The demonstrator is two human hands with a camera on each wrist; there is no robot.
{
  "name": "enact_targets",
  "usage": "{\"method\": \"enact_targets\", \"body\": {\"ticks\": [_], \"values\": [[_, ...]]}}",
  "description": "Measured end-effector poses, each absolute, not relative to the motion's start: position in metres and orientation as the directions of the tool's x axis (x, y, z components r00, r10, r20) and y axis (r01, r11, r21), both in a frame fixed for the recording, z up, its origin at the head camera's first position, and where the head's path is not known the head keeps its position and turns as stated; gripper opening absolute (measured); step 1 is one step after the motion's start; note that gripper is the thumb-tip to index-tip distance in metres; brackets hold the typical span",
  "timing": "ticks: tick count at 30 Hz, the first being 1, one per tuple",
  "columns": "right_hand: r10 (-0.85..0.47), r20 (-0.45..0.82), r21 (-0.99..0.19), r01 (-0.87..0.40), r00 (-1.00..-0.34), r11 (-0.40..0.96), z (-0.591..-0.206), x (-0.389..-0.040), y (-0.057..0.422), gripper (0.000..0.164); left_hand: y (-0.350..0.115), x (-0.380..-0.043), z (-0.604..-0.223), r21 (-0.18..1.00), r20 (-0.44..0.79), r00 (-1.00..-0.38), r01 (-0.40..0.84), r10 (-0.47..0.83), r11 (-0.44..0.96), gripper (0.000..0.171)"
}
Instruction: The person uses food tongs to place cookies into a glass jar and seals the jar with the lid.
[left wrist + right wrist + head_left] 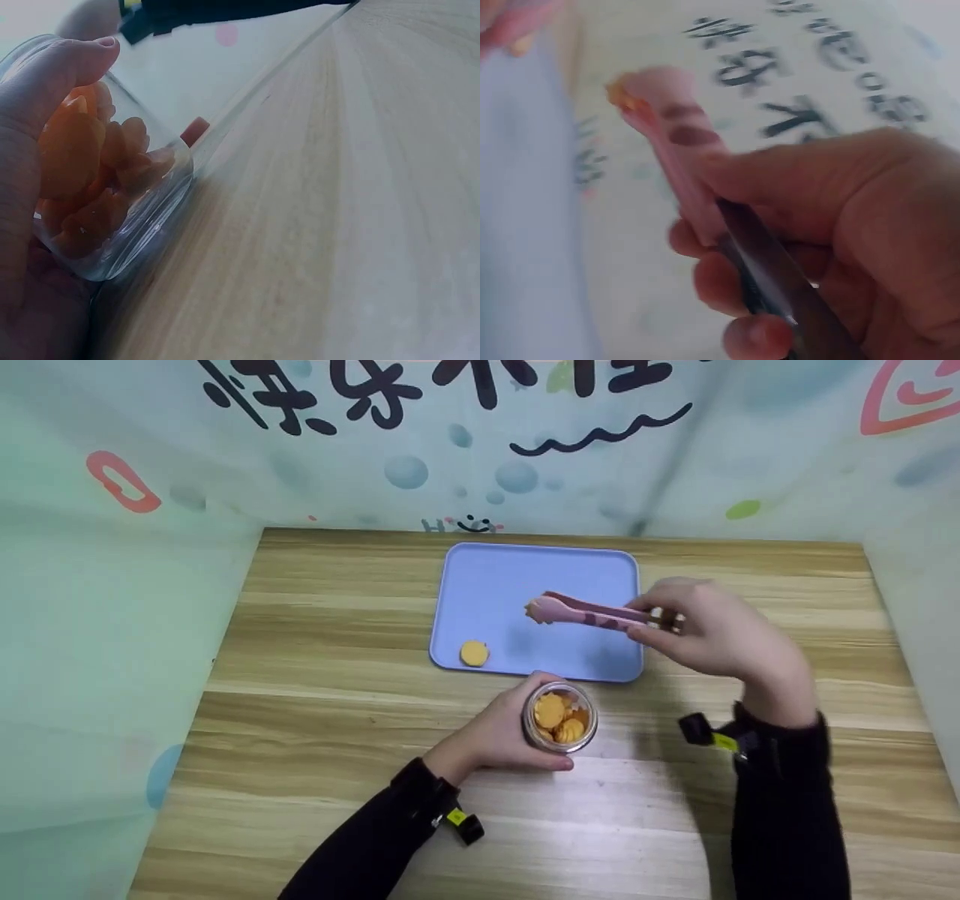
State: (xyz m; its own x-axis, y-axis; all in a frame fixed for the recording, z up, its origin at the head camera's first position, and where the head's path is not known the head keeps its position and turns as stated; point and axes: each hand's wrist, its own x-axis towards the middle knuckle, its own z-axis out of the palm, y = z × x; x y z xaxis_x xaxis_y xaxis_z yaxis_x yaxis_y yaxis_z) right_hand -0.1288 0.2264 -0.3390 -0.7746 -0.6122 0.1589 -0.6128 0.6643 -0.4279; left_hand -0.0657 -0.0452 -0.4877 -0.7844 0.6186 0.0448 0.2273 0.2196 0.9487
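Note:
In the head view my left hand (pixel 502 731) wraps round a clear jar (pixel 594 720) that stands open-topped in front of the tray. Round yellow-orange crackers (pixel 550 710) with scalloped edges fill part of it; the left wrist view shows them piled behind the jar's wall (pixel 161 214). My right hand (pixel 724 630) pinches pink tongs (pixel 592 615) above the blue tray (pixel 480 585). Between the tongs' tips a cracker (pixel 534 611) is caught, also visible as a yellow bit (pixel 622 91) in the right wrist view. One cracker (pixel 474 653) lies at the tray's near left corner.
A wooden table (pixel 330 660) carries the tray near its back edge. Printed cloth walls (pixel 337 480) close off the back and both sides. Each wrist wears a small black camera (pixel 469 829) on a band over a black sleeve.

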Motion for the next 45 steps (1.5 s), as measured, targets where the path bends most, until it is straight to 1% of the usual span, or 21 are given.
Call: {"method": "enact_targets", "body": {"ticks": [3, 6, 10, 15, 18, 22, 27, 29, 34, 37, 40, 45], "values": [[-0.657, 0.188, -0.434, -0.662, -0.73, 0.612, -0.319, -0.104, 0.239, 0.014, -0.046, -0.066, -0.487, 0.946, 0.048, -0.785, 0.234, 0.618, 0.224, 0.097], [-0.692, 0.191, -0.445, -0.69, -0.696, 0.571, -0.303, -0.083, 0.248, 0.019, -0.047, -0.066, -0.488, 0.941, 0.047, -0.787, 0.242, 0.615, 0.238, 0.099], [-0.709, 0.189, -0.428, -0.707, -0.679, 0.563, -0.294, -0.065, 0.252, 0.022, -0.047, -0.066, -0.49, 0.942, 0.06, -0.78, 0.25, 0.623, 0.222, 0.097], [-0.724, 0.116, -0.397, -0.7, -0.68, 0.594, -0.294, -0.052, 0.244, 0.014, -0.046, -0.064, -0.486, 0.946, 0.089, -0.768, 0.265, 0.635, 0.187, 0.093], [-0.721, 0.057, -0.389, -0.681, -0.69, 0.621, -0.295, -0.047, 0.238, 0.011, -0.047, -0.062, -0.477, 0.954, 0.088, -0.763, 0.248, 0.64, 0.166, 0.09], [-0.707, 0.014, -0.386, -0.656, -0.707, 0.649, -0.296, -0.041, 0.233, 0.011, -0.047, -0.059, -0.463, 0.963, 0.083, -0.754, 0.228, 0.651, 0.142, 0.087], [-0.704, -0.027, -0.37, -0.647, -0.71, 0.667, -0.297, -0.038, 0.229, 0.012, -0.048, -0.059, -0.462, 0.963, 0.077, -0.761, 0.225, 0.644, 0.15, 0.087], [-0.706, -0.033, -0.368, -0.648, -0.707, 0.666, -0.296, -0.039, 0.23, 0.012, -0.047, -0.06, -0.468, 0.961, 0.076, -0.766, 0.226, 0.639, 0.157, 0.088], [-0.696, -0.001, -0.375, -0.645, -0.718, 0.666, -0.293, -0.038, 0.237, 0.009, -0.046, -0.064, -0.487, 0.951, 0.087, -0.772, 0.253, 0.63, 0.179, 0.092], [-0.689, 0.001, -0.371, -0.64, -0.724, 0.672, -0.292, -0.039, 0.239, 0.009, -0.046, -0.065, -0.492, 0.944, 0.1, -0.772, 0.272, 0.628, 0.184, 0.093], [-0.682, -0.021, -0.368, -0.629, -0.731, 0.685, -0.293, -0.04, 0.236, 0.007, -0.046, -0.065, -0.489, 0.944, 0.099, -0.77, 0.273, 0.63, 0.186, 0.093], [-0.685, -0.046, -0.38, -0.621, -0.727, 0.685, -0.296, -0.039, 0.229, 0.006, -0.048, -0.06, -0.466, 0.949, 0.089, -0.76, 0.26, 0.644, 0.176, 0.089]]}}
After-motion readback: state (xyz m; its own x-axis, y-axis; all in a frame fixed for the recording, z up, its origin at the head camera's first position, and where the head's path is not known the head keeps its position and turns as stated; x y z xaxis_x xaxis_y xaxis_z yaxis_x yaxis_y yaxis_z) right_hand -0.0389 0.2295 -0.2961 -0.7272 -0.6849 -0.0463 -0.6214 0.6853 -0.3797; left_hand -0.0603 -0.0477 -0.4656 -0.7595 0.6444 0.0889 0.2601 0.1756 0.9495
